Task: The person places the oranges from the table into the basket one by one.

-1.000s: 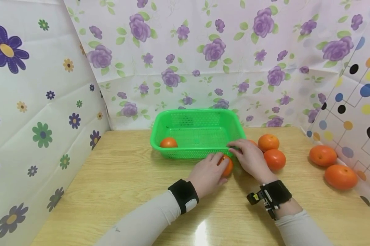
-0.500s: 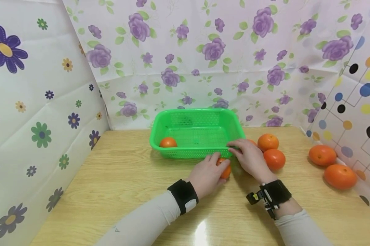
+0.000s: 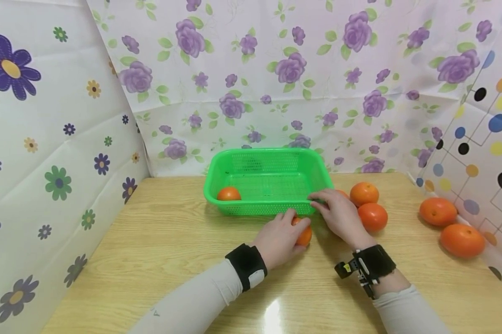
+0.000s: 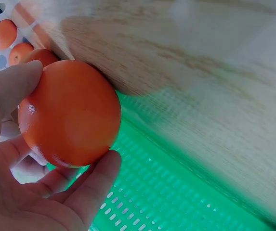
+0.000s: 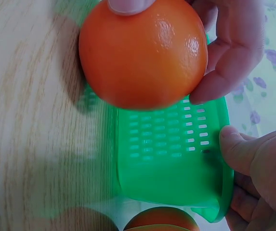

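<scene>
In the head view my left hand [image 3: 278, 239] grips a smooth, glossy round orange fruit [image 3: 304, 234] just in front of the green plastic basket [image 3: 267, 207]. The left wrist view shows thumb and fingers around this fruit [image 4: 70, 113], with the perforated basket wall [image 4: 162, 178] behind it. My right hand [image 3: 338, 218] pinches the basket's front right corner at the rim. Seen from the right wrist, the thumb [image 5: 236, 147] presses on the rim and the other fingers curl behind it. A similar fruit [image 3: 228, 194] lies inside the basket at the front left.
Beside the right hand sit an orange fruit [image 3: 364, 193] and a redder one [image 3: 373, 217], with another partly hidden behind the hand. Two larger fruits [image 3: 438, 211] lie farther right near the dotted wall cloth [image 3: 485, 153]. Flowered cloth [image 3: 251, 93] hangs close behind the basket.
The left hand and its fruit have shifted slightly left and toward me, away from the basket front. My right hand stays on the basket corner.
</scene>
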Tool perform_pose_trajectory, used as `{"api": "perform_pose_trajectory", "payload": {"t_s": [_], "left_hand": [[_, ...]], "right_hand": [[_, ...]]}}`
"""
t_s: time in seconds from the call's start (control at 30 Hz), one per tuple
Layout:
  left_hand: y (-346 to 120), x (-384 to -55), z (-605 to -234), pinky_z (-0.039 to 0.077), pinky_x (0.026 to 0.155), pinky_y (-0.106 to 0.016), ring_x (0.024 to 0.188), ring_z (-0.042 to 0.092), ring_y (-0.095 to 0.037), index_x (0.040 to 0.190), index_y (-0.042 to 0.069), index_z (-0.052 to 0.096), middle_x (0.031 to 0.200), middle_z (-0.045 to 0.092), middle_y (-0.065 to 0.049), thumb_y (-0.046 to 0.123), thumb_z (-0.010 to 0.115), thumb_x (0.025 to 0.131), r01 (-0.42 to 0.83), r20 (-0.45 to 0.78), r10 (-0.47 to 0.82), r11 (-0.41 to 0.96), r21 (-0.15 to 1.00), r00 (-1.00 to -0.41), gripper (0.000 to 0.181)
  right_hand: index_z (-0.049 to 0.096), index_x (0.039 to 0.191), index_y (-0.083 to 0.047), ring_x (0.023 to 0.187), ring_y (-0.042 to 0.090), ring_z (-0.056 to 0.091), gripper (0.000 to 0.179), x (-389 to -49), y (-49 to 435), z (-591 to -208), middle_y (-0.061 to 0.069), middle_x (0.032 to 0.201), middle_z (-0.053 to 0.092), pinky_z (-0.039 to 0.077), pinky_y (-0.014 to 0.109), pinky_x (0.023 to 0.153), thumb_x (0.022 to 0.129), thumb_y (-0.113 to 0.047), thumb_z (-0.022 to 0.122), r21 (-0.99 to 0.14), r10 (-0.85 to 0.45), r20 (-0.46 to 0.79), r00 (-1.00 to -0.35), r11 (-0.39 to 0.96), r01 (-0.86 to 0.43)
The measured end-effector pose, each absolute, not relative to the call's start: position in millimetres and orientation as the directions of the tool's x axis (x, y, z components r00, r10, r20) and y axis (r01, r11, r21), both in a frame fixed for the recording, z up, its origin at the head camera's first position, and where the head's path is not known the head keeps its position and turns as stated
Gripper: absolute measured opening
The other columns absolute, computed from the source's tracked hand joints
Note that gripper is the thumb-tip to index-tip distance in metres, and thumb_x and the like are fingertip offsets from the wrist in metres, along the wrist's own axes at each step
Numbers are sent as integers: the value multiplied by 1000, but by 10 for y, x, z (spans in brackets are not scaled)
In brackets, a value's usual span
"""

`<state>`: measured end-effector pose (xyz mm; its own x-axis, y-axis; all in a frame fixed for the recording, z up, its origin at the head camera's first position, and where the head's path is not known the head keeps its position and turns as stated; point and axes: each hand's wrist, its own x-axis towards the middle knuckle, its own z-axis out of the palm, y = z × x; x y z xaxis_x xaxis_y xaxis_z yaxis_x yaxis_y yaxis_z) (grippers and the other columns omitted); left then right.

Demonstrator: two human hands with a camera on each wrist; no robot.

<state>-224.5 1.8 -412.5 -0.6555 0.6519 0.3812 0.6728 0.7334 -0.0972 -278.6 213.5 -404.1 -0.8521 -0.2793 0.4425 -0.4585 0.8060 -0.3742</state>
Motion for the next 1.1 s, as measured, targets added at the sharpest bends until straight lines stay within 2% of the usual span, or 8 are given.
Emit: {"api": "perform_pose_trajectory", "payload": {"t_s": [0.27, 0.6, 1.1], "left_hand": [[-22, -2230, -4078, 50, 64, -27, 87, 52, -19, 129, 24, 57, 118, 50, -7, 46, 75, 83, 703, 400, 666, 707, -72, -629, 54], [-119, -2236, -3842, 51, 76, -31, 98, 52, -20, 135, 24, 55, 124, 49, -8, 43, 75, 84, 721, 423, 651, 693, 8, -630, 58], [-285, -2337, -3553, 51, 79, -29, 97, 54, -19, 134, 22, 57, 124, 50, -9, 38, 76, 85, 706, 485, 605, 707, 36, -631, 55]], "right_hand": [[72, 118, -19, 111, 23, 62, 24, -2773, 2135, -4027, 0, 116, 67, 47, 45, 94, 98, -29, 63, -373, -276, 441, -854, 809, -454], [72, 118, -18, 111, 23, 62, 24, -2770, 2127, -4020, -1, 116, 67, 47, 45, 94, 97, -28, 64, -381, -267, 427, -864, 813, -439], [73, 117, -17, 105, 20, 63, 24, -2779, 2141, -4038, -2, 114, 68, 50, 41, 88, 97, -28, 65, -381, -283, 454, -845, 795, -472]]}}
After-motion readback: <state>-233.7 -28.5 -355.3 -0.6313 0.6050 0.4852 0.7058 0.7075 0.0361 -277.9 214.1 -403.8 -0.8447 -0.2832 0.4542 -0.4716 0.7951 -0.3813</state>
